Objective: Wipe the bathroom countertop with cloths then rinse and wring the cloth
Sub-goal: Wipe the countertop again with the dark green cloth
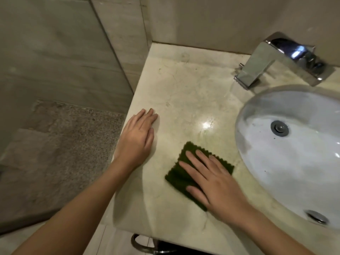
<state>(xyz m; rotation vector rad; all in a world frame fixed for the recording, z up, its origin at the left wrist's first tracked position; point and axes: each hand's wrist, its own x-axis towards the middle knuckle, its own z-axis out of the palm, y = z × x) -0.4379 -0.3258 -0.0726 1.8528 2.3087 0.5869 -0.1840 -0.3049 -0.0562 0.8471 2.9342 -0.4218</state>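
While 1 cloth [185, 173] lies flat, 2 hands [137, 138] press the countertop [184, 89]

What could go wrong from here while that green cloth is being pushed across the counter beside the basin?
1. The right hand lies flat on the green cloth, not gripping it, so the cloth may bunch or slip free.
2. The left hand rests at the marble countertop's left edge; on a glossy, possibly wet surface it could slide off.
3. The faucet appears to be running, which could re-wet wiped marble.
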